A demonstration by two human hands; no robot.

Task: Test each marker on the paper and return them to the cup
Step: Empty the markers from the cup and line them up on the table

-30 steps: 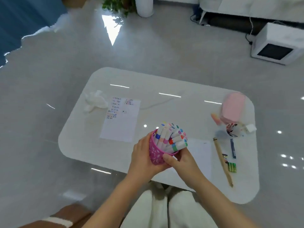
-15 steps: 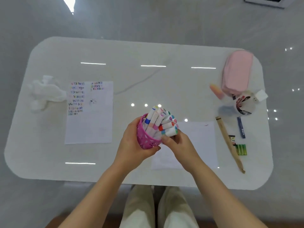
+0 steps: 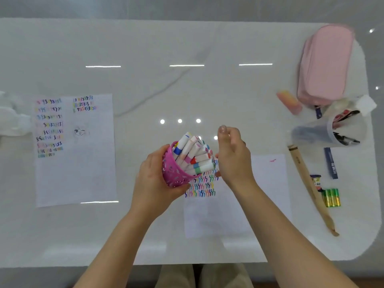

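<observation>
The left hand [image 3: 153, 179] grips the pink cup [image 3: 176, 175] and holds it up over the paper [image 3: 239, 204]. The cup is tipped to the right, so the markers [image 3: 195, 156] lean out like a fan. The right hand [image 3: 233, 159] is at their ends with its fingers bent. I cannot tell if it is pinching one.

If the cup tips more, the markers could slide out and roll over the tabletop [image 3: 187, 90]. If one marker gets pulled out fast, the ones packed next to it might come out too. A loose cap could pop off, and the tip might smear the rows of colored marks on the paper.

The tabletop is white, shiny and smooth, so round things may roll far. A second marked sheet [image 3: 83, 173] lies on the left. On the right are a pink pouch [image 3: 324, 65], a clear cup on its side [image 3: 336, 129], a wooden stick [image 3: 307, 183] and batteries [image 3: 331, 197]. The floor [image 3: 187, 5] past the far edge is gray.
</observation>
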